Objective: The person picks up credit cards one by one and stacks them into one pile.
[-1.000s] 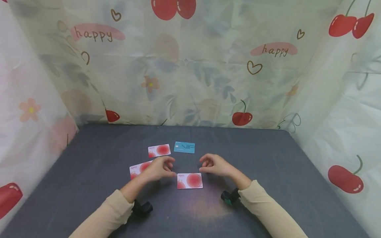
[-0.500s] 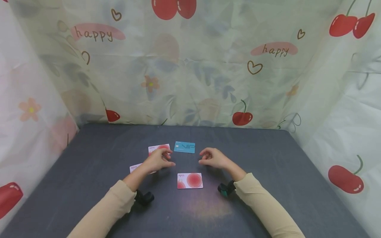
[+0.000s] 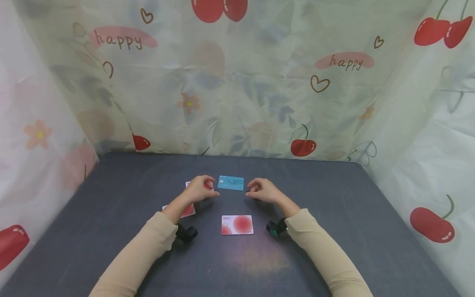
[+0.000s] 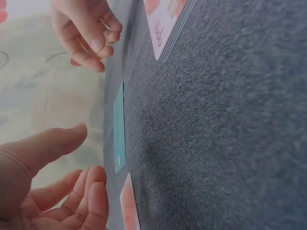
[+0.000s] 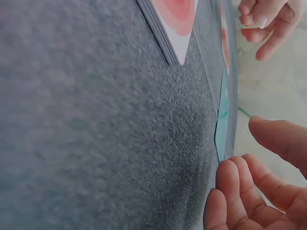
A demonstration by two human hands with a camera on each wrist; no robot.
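Observation:
A blue VIP card [image 3: 231, 182] lies on the dark table between the two hands. My left hand [image 3: 198, 189] hovers at its left, over a pink-and-red card [image 3: 188, 184] that it partly covers. From the right, my right hand [image 3: 264, 191] is close to the blue card's right edge. Both hands hold nothing, their fingers loosely bent with thumbs apart. Nearer the front, a stack of pink-and-red cards [image 3: 237, 225] rests flat; its layered edges show in the left wrist view. Another pink-and-red card [image 3: 188, 211] lies partly hidden under the left forearm.
The dark cloth-covered table [image 3: 319, 255] reaches back to a patterned curtain [image 3: 237, 123] with cherries and "happy" lettering. Curtains also hang at the left and right sides. A black wrist camera [image 3: 186, 233] sits under the left wrist, another camera [image 3: 276, 227] under the right.
Both hands have moved away from the front card stack toward the back of the table, ending on either side of the blue card. The cards have stayed in place.

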